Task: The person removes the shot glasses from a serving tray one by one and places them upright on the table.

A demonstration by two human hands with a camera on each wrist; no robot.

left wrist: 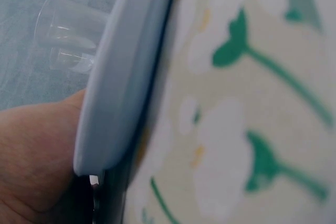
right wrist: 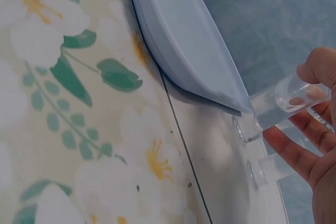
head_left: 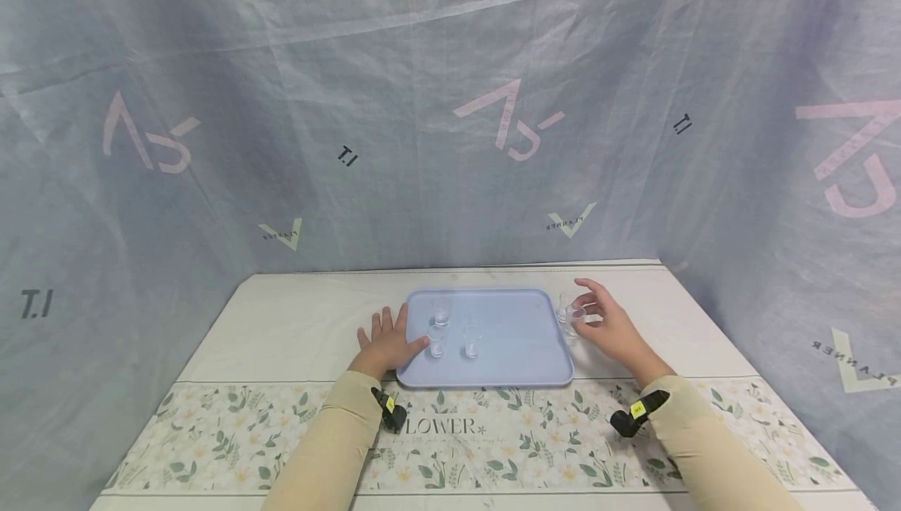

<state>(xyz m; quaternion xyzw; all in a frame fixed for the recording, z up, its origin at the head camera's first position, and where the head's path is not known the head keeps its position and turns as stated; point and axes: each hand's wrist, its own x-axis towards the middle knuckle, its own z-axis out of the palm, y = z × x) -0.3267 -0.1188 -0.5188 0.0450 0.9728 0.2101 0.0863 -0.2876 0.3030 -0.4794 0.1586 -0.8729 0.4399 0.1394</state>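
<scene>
A light blue tray [head_left: 517, 339] lies on the table with three small clear glasses on its left half: a back glass [head_left: 441, 317], a front-left glass [head_left: 437, 347] and a front glass [head_left: 472, 347]. My left hand [head_left: 387, 347] rests on the tray's left edge, fingers spread, thumb reaching over the rim. Beyond the tray's right edge, my right hand [head_left: 608, 331] pinches a small clear glass [right wrist: 265, 109] between thumb and fingers. The base of this glass appears low, close to the table. Beside it stands another clear glass [right wrist: 270, 168], partly hidden by the fingers.
A white tablecloth [head_left: 303, 323] covers the table, with a floral band [head_left: 486, 448] along the front. Grey-blue fabric curtain [head_left: 450, 143] encloses the back and both sides.
</scene>
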